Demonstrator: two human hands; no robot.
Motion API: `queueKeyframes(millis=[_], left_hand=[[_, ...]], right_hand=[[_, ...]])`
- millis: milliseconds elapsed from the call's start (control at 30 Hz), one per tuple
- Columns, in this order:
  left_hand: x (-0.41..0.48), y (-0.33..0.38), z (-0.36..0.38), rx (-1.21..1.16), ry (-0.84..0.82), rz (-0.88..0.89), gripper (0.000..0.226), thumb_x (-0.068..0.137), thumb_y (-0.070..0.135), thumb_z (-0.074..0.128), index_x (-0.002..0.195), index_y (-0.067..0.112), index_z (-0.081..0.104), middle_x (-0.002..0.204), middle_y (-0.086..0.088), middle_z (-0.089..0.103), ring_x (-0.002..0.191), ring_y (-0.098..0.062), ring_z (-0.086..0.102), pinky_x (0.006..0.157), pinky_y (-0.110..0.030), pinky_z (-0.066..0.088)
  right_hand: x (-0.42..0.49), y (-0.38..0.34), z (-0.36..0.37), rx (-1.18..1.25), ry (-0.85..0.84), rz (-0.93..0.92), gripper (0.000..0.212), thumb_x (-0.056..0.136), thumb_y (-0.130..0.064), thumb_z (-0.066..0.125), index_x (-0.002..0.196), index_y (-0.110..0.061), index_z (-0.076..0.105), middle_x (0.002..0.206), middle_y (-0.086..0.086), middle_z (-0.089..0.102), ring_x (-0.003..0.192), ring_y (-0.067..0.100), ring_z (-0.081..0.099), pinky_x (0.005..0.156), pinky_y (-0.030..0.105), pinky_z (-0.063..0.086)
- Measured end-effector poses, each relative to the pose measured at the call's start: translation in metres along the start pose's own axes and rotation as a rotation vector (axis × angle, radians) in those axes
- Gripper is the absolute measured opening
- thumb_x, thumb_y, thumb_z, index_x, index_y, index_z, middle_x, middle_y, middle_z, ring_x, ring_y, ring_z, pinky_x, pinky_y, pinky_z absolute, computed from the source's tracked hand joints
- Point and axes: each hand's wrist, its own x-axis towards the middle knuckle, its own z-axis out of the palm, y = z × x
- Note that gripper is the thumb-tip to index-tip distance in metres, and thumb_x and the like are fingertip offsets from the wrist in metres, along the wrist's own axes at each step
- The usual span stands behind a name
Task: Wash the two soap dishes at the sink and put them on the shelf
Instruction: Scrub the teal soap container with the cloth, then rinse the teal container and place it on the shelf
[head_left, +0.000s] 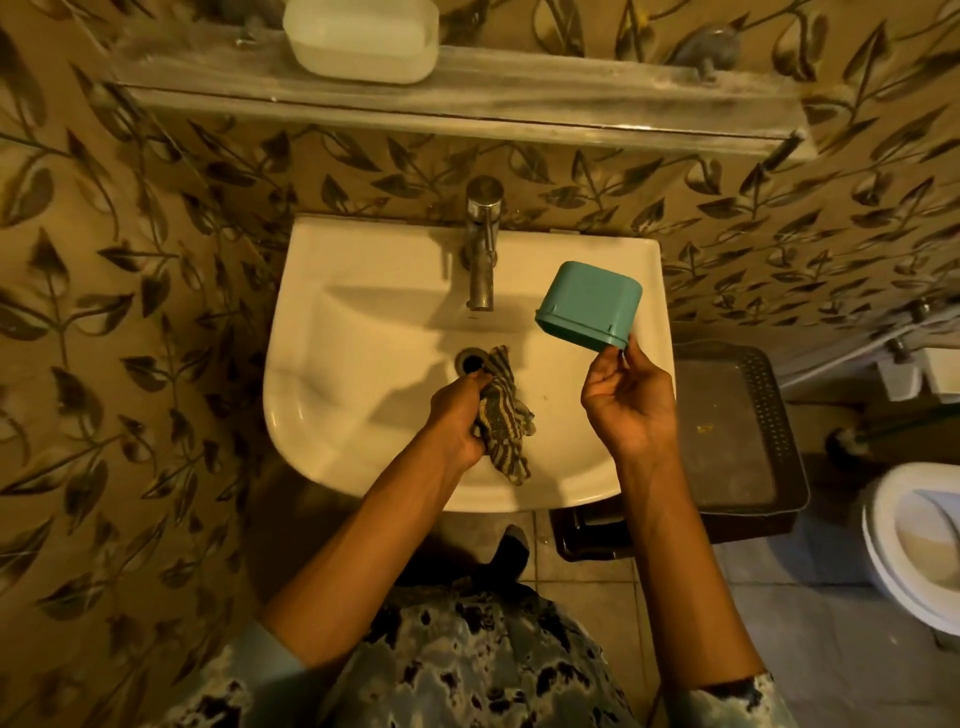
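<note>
Left hand (457, 423): grips striped cloth (506, 415) in sink (322, 374).
Right hand (628, 400): pinches green soap dish (589, 304) by one corner, dish above the fingers.
White soap dish (361, 39): on shelf (545, 98), well beyond both hands.

The shelf (571, 98) lies open right of the white dish (361, 39). At the sink (337, 374), the tap (481, 249) juts from the back edge, a cloth (504, 415) blocks the middle, and a teal dish (589, 304) hangs over the right rim.
</note>
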Motion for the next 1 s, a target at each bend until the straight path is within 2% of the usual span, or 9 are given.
queueKeyframes(millis=[133,233,333,433,500,600,733,833,1000], left_hand=[[-0.005,0.016,-0.015,0.038,-0.028,0.115,0.031,0.09,0.021,0.057,0.116,0.006,0.063,0.114,-0.02,0.065,0.108,-0.036,0.062,0.088,-0.045,0.05],[-0.015,0.033,-0.027,0.11,-0.119,0.291,0.013,0.088,0.017,0.061,0.095,0.009,0.068,0.087,-0.013,0.069,0.085,-0.028,0.063,0.072,-0.036,0.05],[-0.014,0.057,-0.04,0.124,-0.139,0.414,0.023,0.086,0.008,0.063,0.108,0.003,0.064,0.088,-0.015,0.065,0.081,-0.028,0.062,0.068,-0.034,0.049],[0.0,0.084,-0.047,0.196,-0.004,0.557,0.042,0.08,-0.004,0.067,0.121,0.003,0.057,0.1,-0.017,0.065,0.084,-0.029,0.066,0.072,-0.039,0.057],[0.017,0.104,-0.049,0.405,0.187,0.721,0.048,0.075,-0.005,0.07,0.12,0.006,0.057,0.107,-0.016,0.066,0.088,-0.028,0.066,0.077,-0.038,0.058],[0.045,0.138,-0.045,0.672,0.369,0.92,0.042,0.071,-0.003,0.074,0.11,0.007,0.063,0.105,-0.016,0.069,0.083,-0.026,0.067,0.064,-0.034,0.059],[0.089,0.175,-0.031,0.883,0.428,1.094,0.029,0.073,-0.002,0.072,0.102,0.001,0.069,0.108,-0.019,0.068,0.099,-0.03,0.065,0.08,-0.027,0.052],[0.125,0.185,-0.032,1.072,0.402,1.112,0.024,0.081,0.003,0.065,0.104,0.001,0.068,0.12,-0.021,0.06,0.115,-0.034,0.056,0.096,-0.04,0.048],[0.155,0.17,-0.039,1.368,0.441,1.005,0.064,0.078,0.002,0.068,0.137,0.006,0.043,0.148,-0.017,0.035,0.138,-0.035,0.031,0.112,-0.047,0.031]], right_hand=[[0.003,-0.004,-0.007,-0.061,0.057,-0.033,0.016,0.09,-0.007,0.052,0.099,0.001,0.063,0.092,0.018,0.072,0.086,0.02,0.07,0.065,0.022,0.059],[0.005,-0.007,-0.014,-0.078,0.099,-0.043,0.016,0.093,-0.008,0.05,0.101,0.0,0.061,0.086,0.017,0.074,0.082,0.019,0.071,0.071,0.022,0.057],[0.007,-0.009,-0.017,-0.083,0.114,-0.057,0.016,0.093,-0.008,0.05,0.102,0.0,0.06,0.089,0.016,0.073,0.091,0.017,0.068,0.073,0.021,0.056],[0.007,-0.01,-0.018,-0.113,0.098,-0.047,0.015,0.094,-0.009,0.049,0.102,-0.002,0.06,0.084,0.016,0.075,0.08,0.019,0.073,0.069,0.021,0.058],[0.007,-0.01,-0.017,-0.129,0.102,-0.043,0.015,0.094,-0.009,0.05,0.102,-0.002,0.06,0.084,0.015,0.075,0.075,0.018,0.074,0.065,0.021,0.06],[0.008,-0.006,-0.016,-0.166,0.116,-0.038,0.016,0.095,-0.01,0.048,0.101,-0.003,0.061,0.081,0.012,0.075,0.071,0.014,0.074,0.061,0.02,0.059],[0.008,0.003,-0.015,-0.22,0.115,0.005,0.018,0.096,-0.01,0.047,0.107,-0.004,0.06,0.083,0.011,0.075,0.069,0.012,0.073,0.061,0.019,0.059],[0.009,0.009,-0.017,-0.262,0.107,0.013,0.026,0.095,-0.009,0.048,0.119,-0.007,0.057,0.099,0.012,0.073,0.077,0.015,0.074,0.065,0.023,0.061],[0.009,0.009,-0.018,-0.642,0.049,-0.056,0.025,0.094,-0.014,0.051,0.117,-0.014,0.061,0.102,0.008,0.075,0.086,0.018,0.073,0.067,0.029,0.061]])
